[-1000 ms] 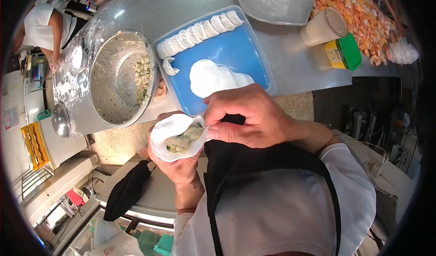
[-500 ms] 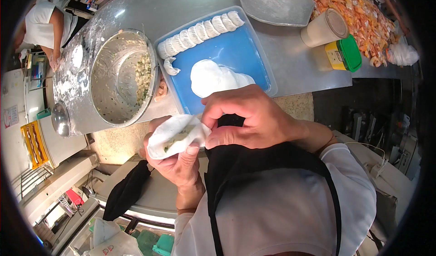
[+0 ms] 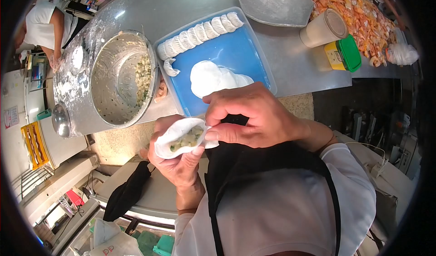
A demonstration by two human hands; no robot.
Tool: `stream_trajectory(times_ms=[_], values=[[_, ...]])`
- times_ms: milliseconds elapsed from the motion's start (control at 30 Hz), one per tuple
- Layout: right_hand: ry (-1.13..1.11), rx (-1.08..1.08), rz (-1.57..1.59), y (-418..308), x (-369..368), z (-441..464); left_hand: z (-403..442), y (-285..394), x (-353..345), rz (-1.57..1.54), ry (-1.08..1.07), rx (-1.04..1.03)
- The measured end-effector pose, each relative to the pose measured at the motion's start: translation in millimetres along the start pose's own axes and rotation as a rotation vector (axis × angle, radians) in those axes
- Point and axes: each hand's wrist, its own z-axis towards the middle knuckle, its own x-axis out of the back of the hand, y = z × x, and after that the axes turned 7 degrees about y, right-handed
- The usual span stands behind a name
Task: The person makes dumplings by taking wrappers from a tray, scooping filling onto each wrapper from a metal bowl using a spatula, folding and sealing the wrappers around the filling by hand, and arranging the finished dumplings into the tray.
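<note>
My left hand (image 3: 179,167) cups a dumpling (image 3: 167,138), a round white wrapper folded up around pale filling flecked with green. Its mouth gapes toward me, so the filling shows. At the right end of the wrapper, the thumb and forefinger of my right hand (image 3: 250,117) pinch the edge. Just beyond my hands is a blue-bottomed plastic tray (image 3: 247,51). In it lie a pile of white dough wrappers (image 3: 211,79) and a row of pleated dumplings (image 3: 200,32), with a single curved one (image 3: 170,67) below the row's left end.
Left of the tray stands a large metal bowl (image 3: 102,81) with filling along its right side. Farther right are a metal pan (image 3: 272,4), a pale container (image 3: 322,29), a green-lidded yellow tub (image 3: 343,54) and heaped orange pieces (image 3: 359,24). Another person (image 3: 45,24) works at the floury left end.
The wrapper has turned and opened wider, showing more filling. My left hand has shifted slightly right, and my right finger and thumb have moved a little along the pinched edge.
</note>
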Motion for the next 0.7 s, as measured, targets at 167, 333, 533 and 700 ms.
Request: stream_trajectory(times_ms=[167,333,533,700], values=[[-0.033,-0.010,-0.012,-1,-1,0,2,5,-1,0.098,0.037,0.037],[-0.006,-0.002,-0.025,-1,0,1,4,5,-10,-0.002,0.062,0.039],[0.050,0.073,-0.061,3,-3,3,6,1,2,0.034,-0.090,0.005],[-0.002,0.022,-0.043,2,-4,3,1,-1,-11,-0.050,0.136,-0.027]])
